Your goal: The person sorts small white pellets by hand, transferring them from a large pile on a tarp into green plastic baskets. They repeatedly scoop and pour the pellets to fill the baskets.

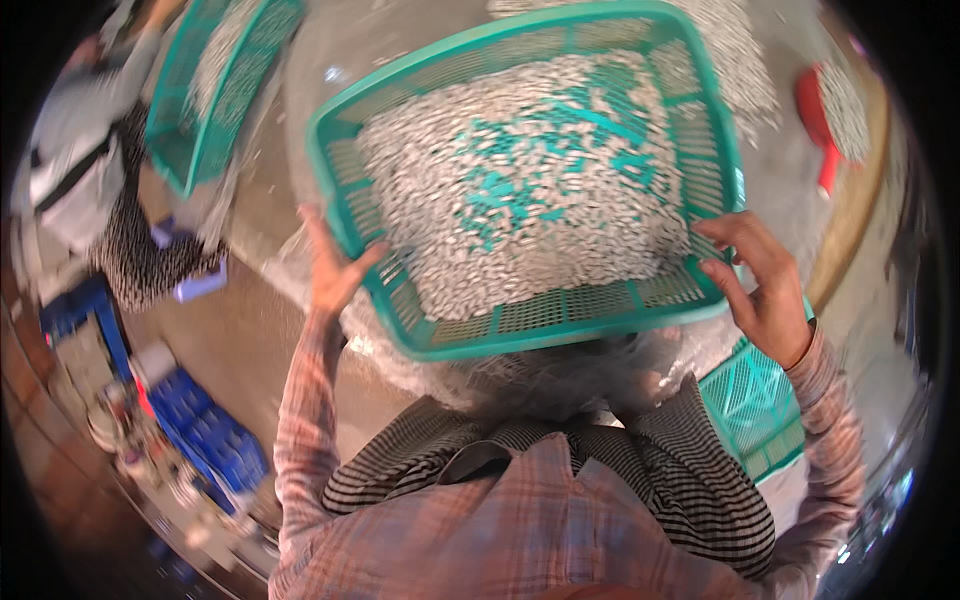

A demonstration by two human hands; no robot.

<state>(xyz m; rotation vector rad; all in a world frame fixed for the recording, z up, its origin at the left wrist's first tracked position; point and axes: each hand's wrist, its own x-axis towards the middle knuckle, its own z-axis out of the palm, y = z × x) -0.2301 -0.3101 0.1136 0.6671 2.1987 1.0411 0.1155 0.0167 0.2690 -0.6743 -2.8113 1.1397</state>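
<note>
A green slatted plastic basket is held in front of me, tilted slightly with its right side higher in the view. Many small, pale, elongated pieces, too small to name, lie spread in it, and the green bottom shows through in patches. My left hand grips the basket's left rim, thumb over the edge. At the near right corner, my right hand is closed on the rim, thumb and fingers around it. The undersides of both grips are hidden.
Beyond the basket, a heap of similar pieces lies on a grey surface, with a red scoop at right. Another green basket stands far left near a seated person. A green basket sits by my right leg; blue crates lie left.
</note>
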